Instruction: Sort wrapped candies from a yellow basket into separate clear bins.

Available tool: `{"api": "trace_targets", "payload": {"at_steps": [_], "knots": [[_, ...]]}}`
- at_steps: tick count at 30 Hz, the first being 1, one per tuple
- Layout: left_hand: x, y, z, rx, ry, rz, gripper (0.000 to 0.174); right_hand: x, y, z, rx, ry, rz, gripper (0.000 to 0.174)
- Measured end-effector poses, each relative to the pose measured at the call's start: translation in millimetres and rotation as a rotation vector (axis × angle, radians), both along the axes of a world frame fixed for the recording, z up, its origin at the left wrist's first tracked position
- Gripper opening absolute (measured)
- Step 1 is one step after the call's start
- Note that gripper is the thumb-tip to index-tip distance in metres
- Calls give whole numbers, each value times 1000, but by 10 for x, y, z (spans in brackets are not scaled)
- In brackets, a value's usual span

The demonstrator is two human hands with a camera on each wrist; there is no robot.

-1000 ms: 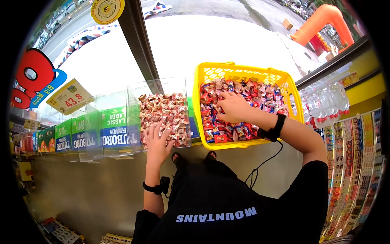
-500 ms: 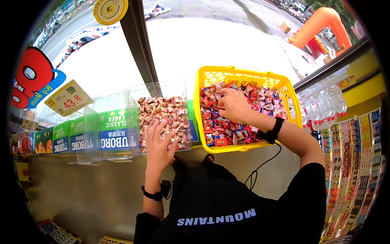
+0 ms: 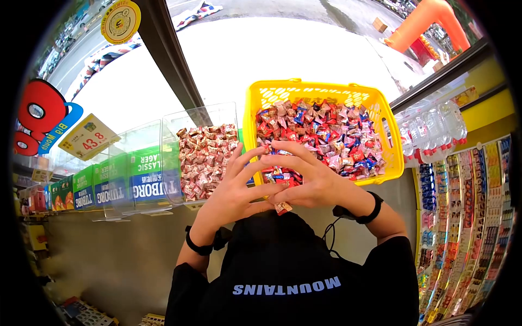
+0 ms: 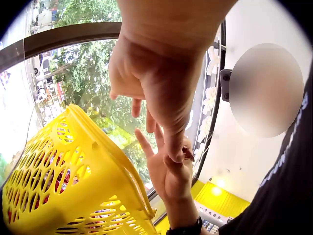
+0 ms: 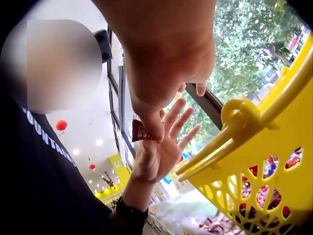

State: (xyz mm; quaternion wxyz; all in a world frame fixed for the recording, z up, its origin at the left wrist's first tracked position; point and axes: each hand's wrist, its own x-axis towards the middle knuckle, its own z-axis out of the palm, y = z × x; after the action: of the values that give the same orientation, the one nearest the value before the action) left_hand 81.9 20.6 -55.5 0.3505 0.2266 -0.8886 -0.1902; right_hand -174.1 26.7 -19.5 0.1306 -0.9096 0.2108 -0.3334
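Observation:
In the head view, both hands meet at the near edge of the yellow basket [image 3: 380,173]. My right hand [image 3: 312,182] pinches a small wrapped candy [image 3: 283,208] at thumb and fingertips. The candy's dark red wrapper [image 5: 139,130] juts out beside the right thumb in the right wrist view. My left hand [image 3: 231,193] pinches at the same candy from the other side, its other fingers spread. Its thumb [image 4: 174,147] lies right against the wrapper in the left wrist view. Mixed wrapped candies [image 3: 331,133] fill much of the basket.
Left of the basket, a clear bin [image 3: 170,130] holds pinkish-brown wrapped candies [image 3: 205,155]. Green and blue beer cartons [image 3: 147,176] line the ledge, below a price sign [image 3: 88,137]. Bottles [image 3: 435,130] stand right of the basket, by a packed shelf [image 3: 462,223]. A window [image 3: 272,54] lies ahead.
My right hand has come out of the basket's candies toward my body with one candy. My left hand has moved right from the clear bin to meet it.

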Motion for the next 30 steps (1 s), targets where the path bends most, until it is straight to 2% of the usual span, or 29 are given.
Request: {"api": "trace_targets", "payload": {"at_steps": [3, 9, 12, 16, 17, 22, 25, 26, 28, 30], "knots": [[10, -23, 32, 34, 4, -49, 41, 18, 64, -69, -19, -37, -24, 24], [8, 73, 15, 41, 30, 82, 40, 28, 228, -152, -289, -11, -130, 17], [57, 133, -15, 66, 38, 127, 41, 60, 282, -186, -364, 4, -179, 19], [141, 213, -9, 92, 21, 194, 41, 113, 289, -187, -368, 55, -200, 28], [170, 242, -14, 95, 9, 212, 40, 141, 266, -208, -365, 26, -179, 21], [370, 361, -133, 164, -41, 290, 35, 246, 240, -266, -295, 93, -139, 20], [695, 356, -345, 110, -159, 522, 33, 265, 192, -310, -248, 141, -170, 23], [828, 342, -439, 85, -214, 610, 32, 241, 195, -370, -214, 156, -181, 37], [1131, 320, -710, 56, -328, 741, 33, 235, 213, -376, -165, 154, -214, 37], [1313, 301, -895, 43, -402, 829, 33, 267, 219, -353, -125, 140, -246, 28]]}}
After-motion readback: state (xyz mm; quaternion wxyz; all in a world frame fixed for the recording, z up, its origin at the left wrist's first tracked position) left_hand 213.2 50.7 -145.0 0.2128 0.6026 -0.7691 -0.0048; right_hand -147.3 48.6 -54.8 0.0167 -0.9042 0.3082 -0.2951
